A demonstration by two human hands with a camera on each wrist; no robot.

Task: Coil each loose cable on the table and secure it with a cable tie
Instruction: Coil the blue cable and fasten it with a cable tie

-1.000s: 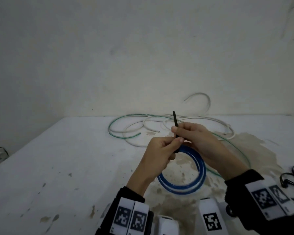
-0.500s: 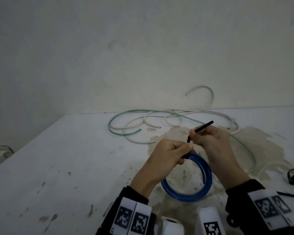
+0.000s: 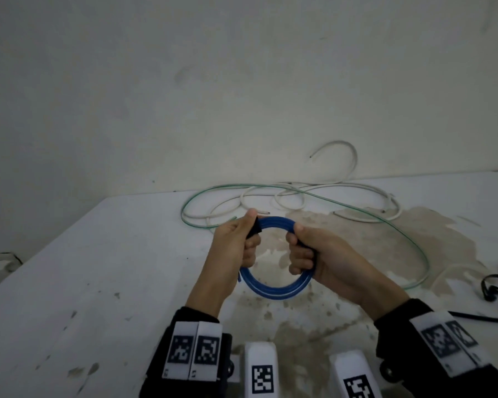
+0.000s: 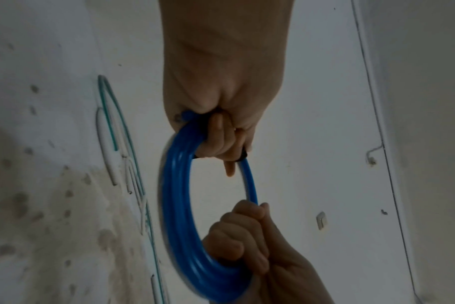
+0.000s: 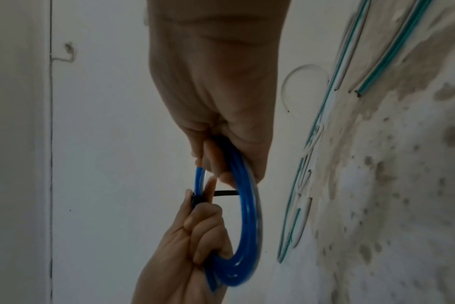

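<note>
We hold the blue coil (image 3: 273, 288) lifted above the surface (image 3: 112, 268); our left hand (image 3: 236, 242) curls round its left side, where the black cable tie (image 3: 255, 229) wraps the strands, and our right hand (image 3: 319, 259) clasps the right side; so we judge the tying step under way (whether the tie is cinched, we cannot tell); next comes pulling it snug. The tubing looks smooth, glossy, springy; white cables (image 3: 314, 193) and a thin green cable (image 3: 385, 225) lie loose behind.
</note>
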